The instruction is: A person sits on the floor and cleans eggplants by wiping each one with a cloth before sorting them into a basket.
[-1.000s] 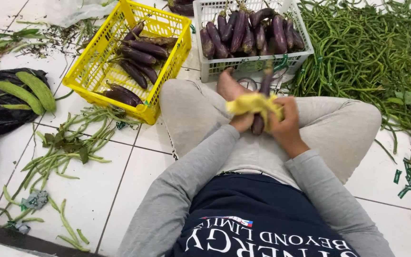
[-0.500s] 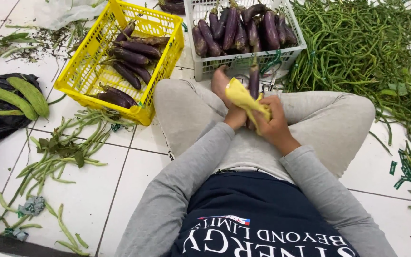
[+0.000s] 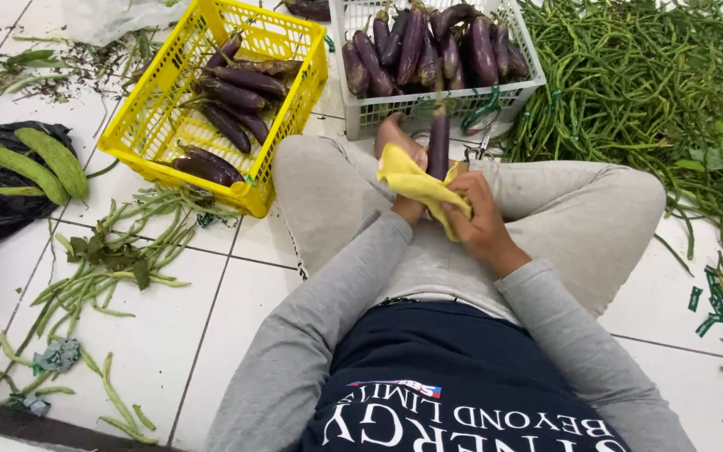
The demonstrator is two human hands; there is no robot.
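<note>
White floor tiles surround a seated person. At centre frame, the right hand (image 3: 479, 222) closes its fingers around a yellow cloth (image 3: 416, 184) wrapped over a long purple eggplant (image 3: 438, 138); the left hand (image 3: 403, 146) grips the same eggplant behind the cloth. Upper left, a yellow crate (image 3: 140, 134) holds a few eggplants; the white crate (image 3: 361, 113) at top centre is nearly full, so much wiping seems left. Green beans (image 3: 629, 84) sprawl upper right.

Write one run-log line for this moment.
left hand: holds eggplant | right hand: rubs it with yellow cloth | ahead: yellow crate, white crate
</note>
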